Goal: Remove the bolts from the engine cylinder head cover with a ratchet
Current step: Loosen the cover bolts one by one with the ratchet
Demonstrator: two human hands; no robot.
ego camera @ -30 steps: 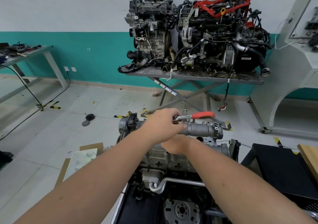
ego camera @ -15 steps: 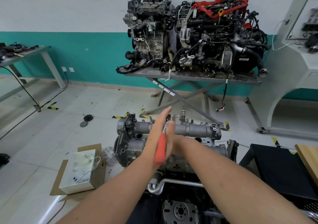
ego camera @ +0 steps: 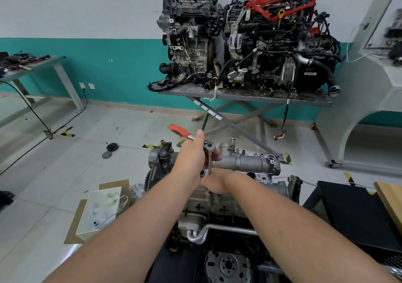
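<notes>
Workshop floor lies behind the engine (ego camera: 217, 195); above its cover, the ratchet (ego camera: 191, 136) has swung left, gripped by the left hand (ego camera: 192, 154), right hand (ego camera: 214, 183) steadying its extension, so unscrewing continues.

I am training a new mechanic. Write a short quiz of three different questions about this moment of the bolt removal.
1. True or false: the ratchet has a blue handle.
2. Which hand holds the ratchet near its head? A) left hand B) right hand
3. Fill in: the handle points up and to the ____ in the picture.

Key: 1 false, it is red; 2 A; 3 left.
</notes>
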